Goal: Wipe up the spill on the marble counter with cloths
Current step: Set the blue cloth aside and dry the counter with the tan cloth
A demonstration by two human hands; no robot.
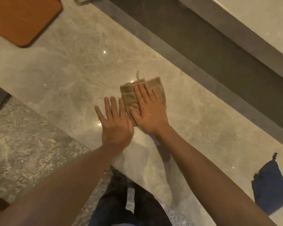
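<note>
Beige folded cloth lies centre frame on the marble counter, long axis running upper right to lower left, hanging loop pointing up. Right hand is flat, fingers spread, pressing it, gripping nothing. Left hand is flat and empty just beside it, lower left. Small wet glints remain by the left hand, so wiping looks mid-way. Blue cloth, lower right, lies unused.

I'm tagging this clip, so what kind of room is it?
Probably a kitchen or bar: a polished marble counter, a brown board on it, and a beige cloth and a blue cloth.
</note>
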